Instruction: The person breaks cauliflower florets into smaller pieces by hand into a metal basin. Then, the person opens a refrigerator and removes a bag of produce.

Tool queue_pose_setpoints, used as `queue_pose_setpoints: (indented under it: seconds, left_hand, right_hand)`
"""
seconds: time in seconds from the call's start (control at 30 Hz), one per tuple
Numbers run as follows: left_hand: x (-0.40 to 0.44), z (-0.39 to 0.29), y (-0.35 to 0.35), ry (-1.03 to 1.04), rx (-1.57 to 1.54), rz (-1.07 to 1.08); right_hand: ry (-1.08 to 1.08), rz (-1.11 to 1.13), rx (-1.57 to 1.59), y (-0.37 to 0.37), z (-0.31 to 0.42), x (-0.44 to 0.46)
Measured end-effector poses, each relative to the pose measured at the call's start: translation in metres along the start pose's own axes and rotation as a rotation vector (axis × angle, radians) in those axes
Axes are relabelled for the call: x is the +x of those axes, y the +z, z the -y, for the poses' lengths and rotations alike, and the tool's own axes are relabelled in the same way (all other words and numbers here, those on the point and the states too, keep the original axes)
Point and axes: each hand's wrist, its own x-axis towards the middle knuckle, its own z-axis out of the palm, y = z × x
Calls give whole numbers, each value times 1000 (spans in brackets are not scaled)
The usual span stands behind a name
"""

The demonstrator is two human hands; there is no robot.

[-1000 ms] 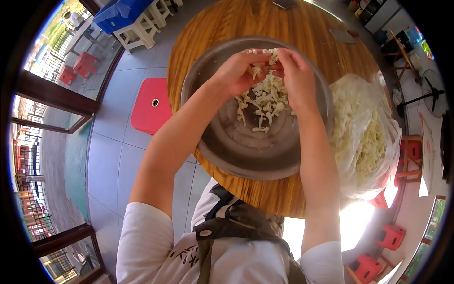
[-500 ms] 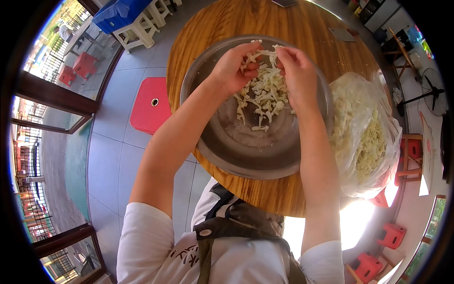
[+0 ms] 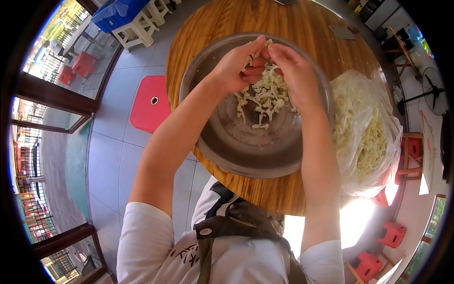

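Observation:
A wide metal basin [image 3: 255,158] rests on the round wooden table, with a heap of pale cauliflower pieces [image 3: 272,94] inside it. Above the heap, near the basin's far side, my left hand [image 3: 240,66] is closed around cauliflower, some of which shows between the fingers. Beside it, my right hand [image 3: 294,71] pinches the tip of a small cauliflower piece [image 3: 267,42] where the two hands meet. Its fingertips are partly hidden.
To the right, a clear plastic bag [image 3: 364,137] full of cauliflower pieces stands at the edge of the wooden table [image 3: 208,23]. A cleaver [image 3: 341,32] lies at the back right. On the left stands a red stool [image 3: 150,104].
My right hand has moved left and slightly up, closing the gap to my left hand. A stretched cauliflower piece seen between the hands earlier is now mostly hidden by the fingers.

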Motion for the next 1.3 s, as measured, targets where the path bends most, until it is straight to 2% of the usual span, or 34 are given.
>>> queue_pose_setpoints:
  seconds: [0.07, 0.3, 0.37, 0.47, 0.6, 0.7, 0.77, 0.87, 0.97, 1.1, 1.3]
  left_hand:
    - [-1, 0, 0, -34, 18, 12]
    - [-4, -1, 5, -79, 108, 5]
    - [-1, 1, 3, -29, 87, -67]
    - [1, 1, 0, 45, -14, -168]
    - [2, 0, -2, 168, -83, -275]
    - [-1, -2, -1, 220, -123, -222]
    - [-2, -3, -1, 176, -112, -105]
    - [-3, -2, 1, 124, -79, -14]
    - [1, 1, -2, 58, -39, 62]
    - [2, 1, -3, -18, -18, 129]
    - [-1, 0, 6, -3, 16, -106]
  right_hand:
    - [82, 162, 183, 1, 6, -4]
    - [-22, 119, 278, 0, 9, -5]
    - [-62, 80, 295, 1, 7, -3]
    - [28, -123, 115, -3, -1, 2]
    - [-132, -182, -95, -1, -5, 0]
    - [-193, -205, -193, 0, -6, 1]
    - [-255, -223, -284, 0, -14, 4]
    - [-159, -122, -296, 5, -1, -4]
    - [-39, 106, 14, 7, 6, -7]
    - [-11, 38, 144, 4, 7, -7]
    - [-28, -172, 170, 4, 1, -2]
